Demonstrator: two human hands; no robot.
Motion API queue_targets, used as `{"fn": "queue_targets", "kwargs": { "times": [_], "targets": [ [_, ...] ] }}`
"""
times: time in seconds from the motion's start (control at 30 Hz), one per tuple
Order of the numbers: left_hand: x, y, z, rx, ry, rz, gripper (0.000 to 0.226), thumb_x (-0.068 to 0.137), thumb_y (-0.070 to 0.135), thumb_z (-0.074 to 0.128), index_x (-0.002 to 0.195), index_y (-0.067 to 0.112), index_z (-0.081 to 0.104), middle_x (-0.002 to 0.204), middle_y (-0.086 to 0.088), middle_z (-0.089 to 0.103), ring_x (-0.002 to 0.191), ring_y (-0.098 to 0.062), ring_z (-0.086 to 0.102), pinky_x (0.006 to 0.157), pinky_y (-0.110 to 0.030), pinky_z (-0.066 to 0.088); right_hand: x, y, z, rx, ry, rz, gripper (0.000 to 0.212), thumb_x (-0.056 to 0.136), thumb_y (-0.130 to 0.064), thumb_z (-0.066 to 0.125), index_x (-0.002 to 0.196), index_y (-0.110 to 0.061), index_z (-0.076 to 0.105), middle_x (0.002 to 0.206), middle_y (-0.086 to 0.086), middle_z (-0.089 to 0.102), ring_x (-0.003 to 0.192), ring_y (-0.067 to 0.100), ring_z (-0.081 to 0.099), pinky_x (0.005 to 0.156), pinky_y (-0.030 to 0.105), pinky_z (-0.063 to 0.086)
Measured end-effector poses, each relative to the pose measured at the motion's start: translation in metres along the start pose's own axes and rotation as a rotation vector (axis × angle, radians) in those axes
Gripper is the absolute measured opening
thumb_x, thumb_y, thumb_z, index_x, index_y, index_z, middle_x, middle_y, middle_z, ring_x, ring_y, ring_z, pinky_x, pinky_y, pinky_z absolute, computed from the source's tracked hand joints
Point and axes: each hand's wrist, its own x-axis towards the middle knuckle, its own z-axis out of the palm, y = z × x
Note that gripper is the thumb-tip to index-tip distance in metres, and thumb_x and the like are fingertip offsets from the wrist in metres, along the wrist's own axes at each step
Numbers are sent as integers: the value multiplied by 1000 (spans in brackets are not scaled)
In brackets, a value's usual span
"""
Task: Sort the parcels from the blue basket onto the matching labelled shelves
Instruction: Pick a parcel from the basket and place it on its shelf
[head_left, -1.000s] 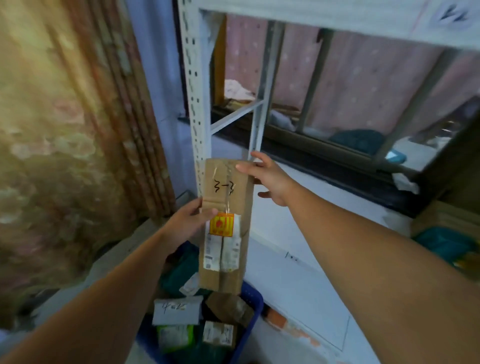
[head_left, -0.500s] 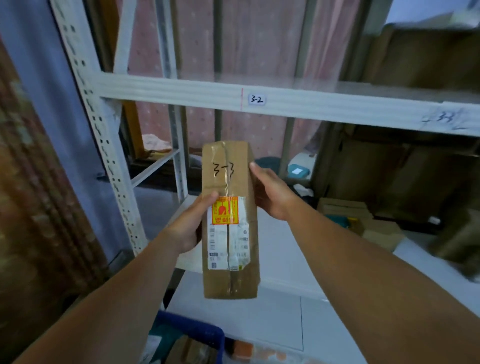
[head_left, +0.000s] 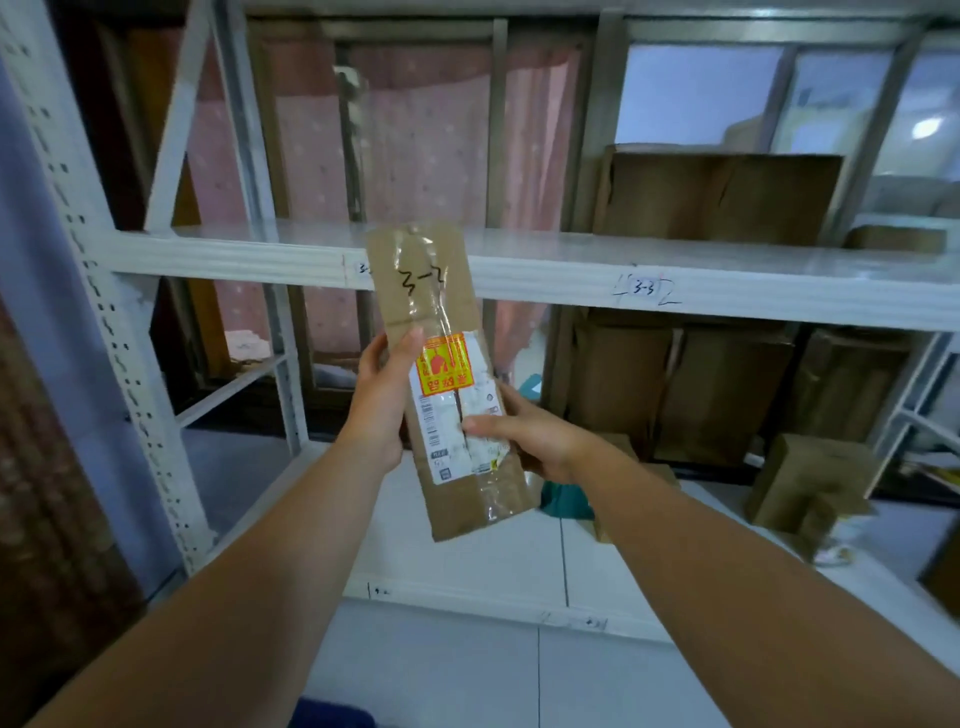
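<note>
A long brown cardboard parcel stands upright in front of me, with a handwritten number near its top and a yellow-red sticker and white label lower down. My left hand grips its left edge at mid-height. My right hand holds its lower right side, thumb across the label. Behind the parcel runs a white shelf whose front edge carries a small label, half hidden by the parcel, and a label reading 3-3 further right. A corner of the blue basket shows at the bottom.
Flattened cardboard boxes lean at the back of the upper shelf on the right, and more stand below. Small brown boxes and a teal packet lie on the lower white shelf. A perforated white upright rises at the left.
The view has swung up and right from the basket to the shelf. The parcel has risen toward the labelled shelf edge, and my right hand has slid from its top to its lower right side.
</note>
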Motion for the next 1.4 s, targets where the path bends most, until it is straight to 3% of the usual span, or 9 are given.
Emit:
{"fn": "queue_targets", "kwargs": {
  "times": [0.13,0.23,0.43,0.6,0.83,0.97,1.07,1.27,1.4],
  "targets": [
    [-25,10,51,66,-29,79,67,76,54,63,136,32,44,120,4,65,108,-15,61,94,-44,46,-38,-17,-33,70,89,-133,76,78,-19,77,143,-25,39,121,6,68,107,24,67,95,43,52],
    [-40,6,82,149,-130,150,38,91,36,56,128,35,46,114,12,64,94,2,64,87,-26,50,-61,-40,-51,84,221,-287,59,85,-19,70,138,-23,44,118,4,68,105,18,67,89,32,54],
    [-39,17,128,515,-249,282,53,91,37,57,139,40,36,131,19,45,104,7,48,77,-10,39,-74,-83,-90,172,434,-492,66,87,-24,67,144,-23,33,119,-2,63,100,11,66,83,29,54],
    [1,49,170,621,-170,512,47,91,35,59,136,37,45,131,15,53,118,-9,51,99,-37,47,-57,-128,-122,82,605,-638,61,89,-39,62,144,-28,37,132,-2,59,114,10,60,89,28,53],
    [80,80,209,606,-305,515,56,93,21,58,144,33,37,135,13,52,118,-8,48,100,-30,41,-29,-174,-162,80,669,-639,37,101,-18,45,138,-23,45,118,-4,64,91,-1,64,69,13,52],
    [112,82,232,606,-340,557,61,92,14,60,145,31,34,132,12,54,119,-12,51,97,-34,47,-15,-187,-194,71,679,-612,54,96,0,46,144,-22,36,129,5,61,113,20,62,90,36,54],
    [139,82,253,655,-372,538,68,90,15,62,147,30,28,140,6,49,127,-17,48,101,-38,45,-6,-195,-219,-2,716,-572,64,92,8,45,146,-24,33,128,7,60,111,22,61,83,36,54],
    [189,78,283,663,-352,440,58,94,23,57,146,27,33,136,2,55,118,-21,56,93,-35,49,27,-197,-253,-92,783,-510,57,94,4,44,143,-24,37,112,-2,60,99,14,57,64,24,45],
    [217,69,295,709,-294,418,50,95,14,55,142,24,38,134,-2,57,116,-24,59,84,-34,50,63,-194,-277,-171,810,-453,46,95,-1,42,136,-22,46,115,-3,64,104,17,63,74,29,51]
  ]
}}
